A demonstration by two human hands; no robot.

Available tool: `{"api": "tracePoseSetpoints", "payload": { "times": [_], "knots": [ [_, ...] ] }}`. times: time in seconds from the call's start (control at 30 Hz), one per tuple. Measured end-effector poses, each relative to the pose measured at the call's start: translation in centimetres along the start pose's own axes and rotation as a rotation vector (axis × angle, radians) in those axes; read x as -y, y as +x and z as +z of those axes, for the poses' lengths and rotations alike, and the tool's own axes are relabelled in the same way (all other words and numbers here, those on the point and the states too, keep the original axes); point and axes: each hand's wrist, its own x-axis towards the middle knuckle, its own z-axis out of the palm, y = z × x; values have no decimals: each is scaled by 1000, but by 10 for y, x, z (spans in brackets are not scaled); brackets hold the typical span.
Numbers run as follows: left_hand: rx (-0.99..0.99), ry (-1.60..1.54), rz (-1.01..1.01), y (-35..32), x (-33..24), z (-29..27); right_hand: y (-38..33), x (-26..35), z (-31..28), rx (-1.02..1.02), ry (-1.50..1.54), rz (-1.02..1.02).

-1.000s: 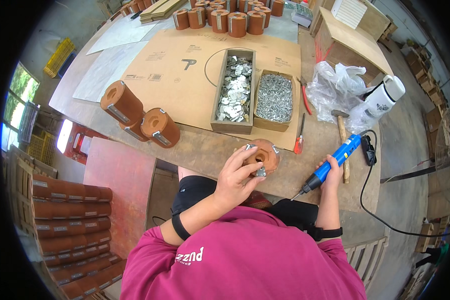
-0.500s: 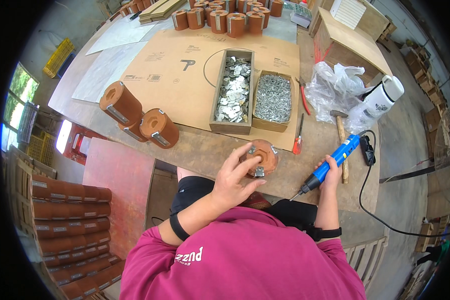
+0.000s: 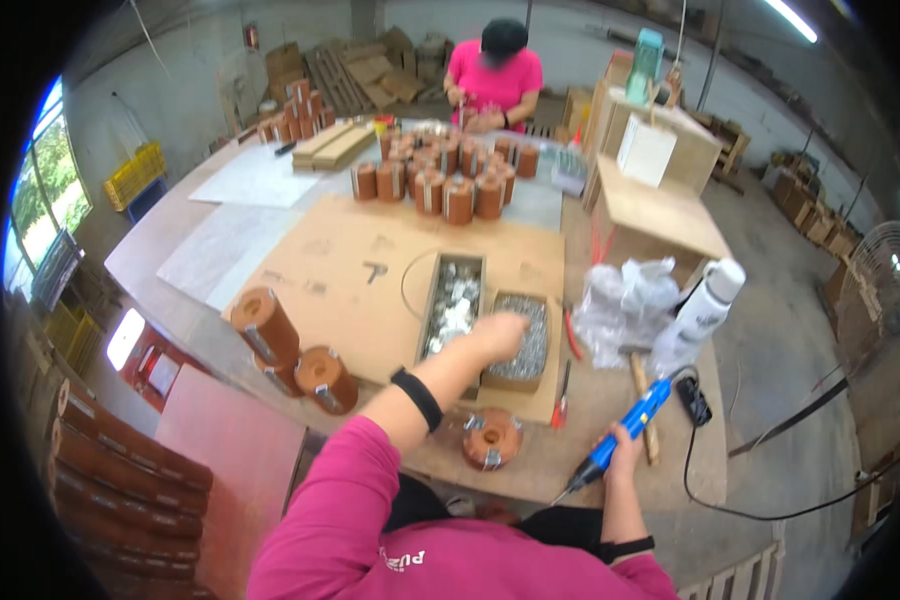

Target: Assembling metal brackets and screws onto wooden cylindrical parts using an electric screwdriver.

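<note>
My left hand [image 3: 500, 338] reaches over the cardboard box of small metal screws [image 3: 532, 362]; its fingers are blurred and partly hidden there. Beside that box stands a wooden tray of flat metal pieces [image 3: 456, 300]. In my right hand [image 3: 622, 452] is a blue electric screwdriver [image 3: 634, 408], its bit pointing down and left. On the table in front of me, untouched, sits a reddish-brown cylinder [image 3: 493, 440] with a hole in its top and metal clips at its rim.
Cylinders [image 3: 326, 380] stand at left; many more [image 3: 458, 200] stand at the back, where a co-worker [image 3: 495, 80] works. A hammer [image 3: 645, 410], a red-handled screwdriver [image 3: 561, 405], plastic bags [image 3: 620, 310] and a white bottle [image 3: 705, 305] lie or stand at right. A cable [image 3: 730, 515] trails off right.
My left hand has left the cylinder and moved forward to the box of screws. My right hand still holds the electric screwdriver. The view has tilted up, bringing the co-worker into sight.
</note>
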Motion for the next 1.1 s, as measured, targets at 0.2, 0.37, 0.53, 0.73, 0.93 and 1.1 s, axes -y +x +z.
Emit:
{"api": "tracePoseSetpoints", "payload": {
  "times": [0.2,0.37,0.53,0.73,0.93,1.1],
  "knots": [
    [432,350,-85,3,-26,5,-3,-2,-1,11,32,-20],
    [293,243,-76,2,-15,0,5,-2,0,30,66,30],
    [34,107,-51,-6,-13,2,8,-2,1,39,75,30],
    [-270,-77,-20,-19,-20,-7,6,1,2,50,61,33],
    [-379,-559,110,-67,-55,-36,-15,32,26,19,-5,-25],
    [-107,-658,156,-119,-65,-40,-57,113,72,200,233,-273]
  ]
}}
